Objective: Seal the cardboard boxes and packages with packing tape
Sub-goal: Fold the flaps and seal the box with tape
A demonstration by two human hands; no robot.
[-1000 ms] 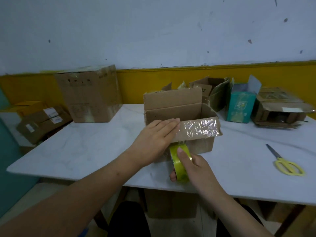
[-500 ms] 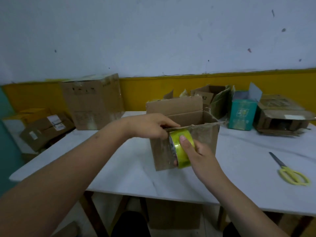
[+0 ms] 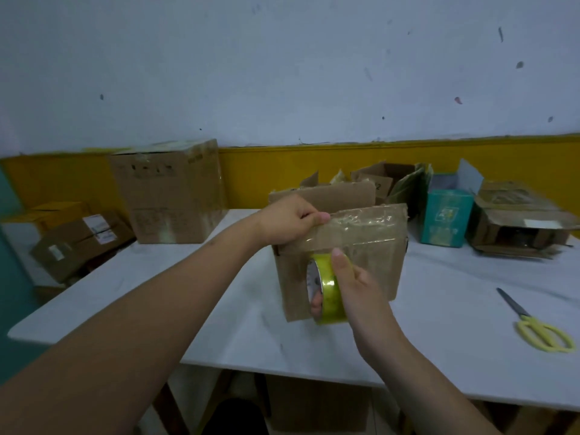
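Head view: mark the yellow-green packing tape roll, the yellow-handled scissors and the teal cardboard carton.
yellow-green packing tape roll (image 3: 329, 287), head view, outer band of the roll.
yellow-handled scissors (image 3: 531, 322), head view, handle neck by the pivot.
teal cardboard carton (image 3: 445, 218), head view, front face.

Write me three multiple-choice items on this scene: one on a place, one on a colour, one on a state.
1. Where do the scissors lie?
A. on the table, right of the box being taped
B. inside a box
C. on the floor

2. What colour is the roll of tape in the right hand?
A. red
B. yellow-green
C. black

3. How is the box that the left hand grips?
A. sealed shut
B. crushed flat
C. open on top, its back flap upright

Answers:
1 A, the scissors rest on the white table near its right edge.
2 B, the roll's rim shows yellow-green.
3 C, the back flap stands up behind the left hand.
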